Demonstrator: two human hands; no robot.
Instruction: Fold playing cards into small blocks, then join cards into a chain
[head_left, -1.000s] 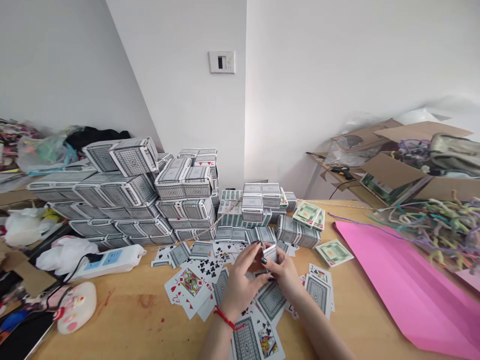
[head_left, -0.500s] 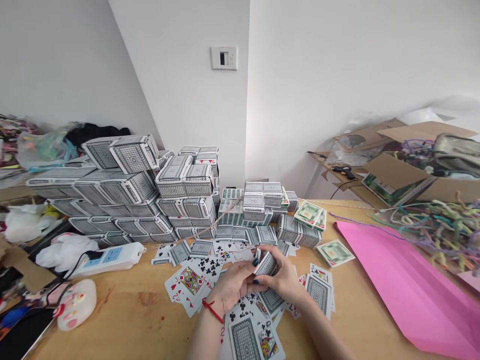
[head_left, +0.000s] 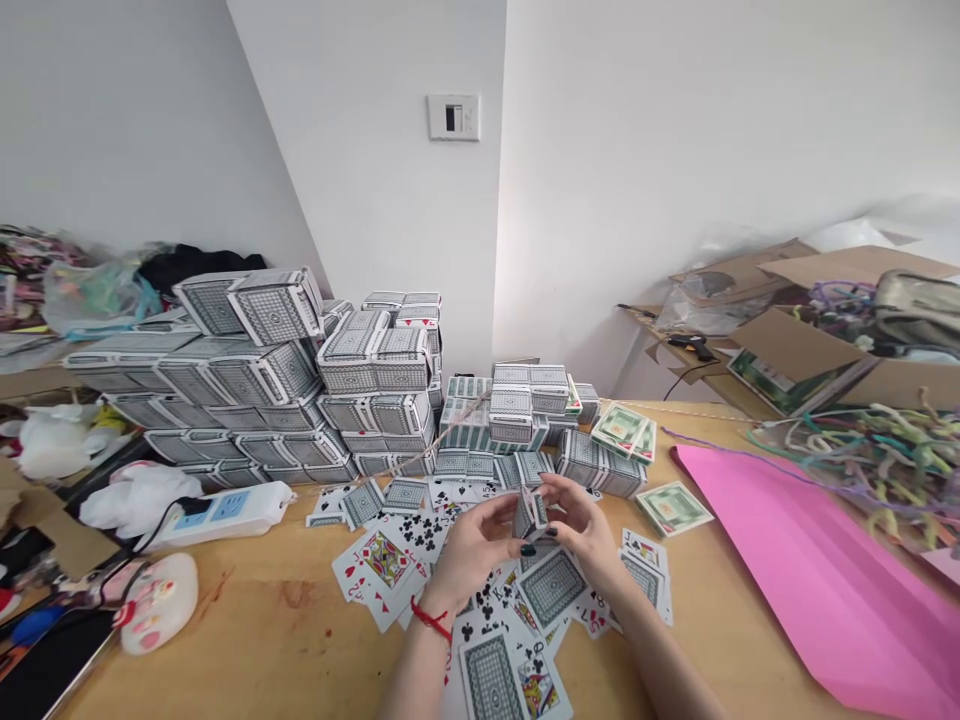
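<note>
**Both Hands Pinched a Folded Card Piece Over Scattered Cards**

The left hand [head_left: 472,550] and right hand [head_left: 592,535], fingers half curled, gripped a folded card piece [head_left: 531,512] between their fingertips, just above loose playing cards [head_left: 551,588] on the wooden table [head_left: 285,650]. Its long axis stood roughly upright, slightly tilted. A "Q" read on one face-up card [head_left: 538,685]; other corner marks were too small. Stacked card blocks [head_left: 270,380] rose behind.
</note>
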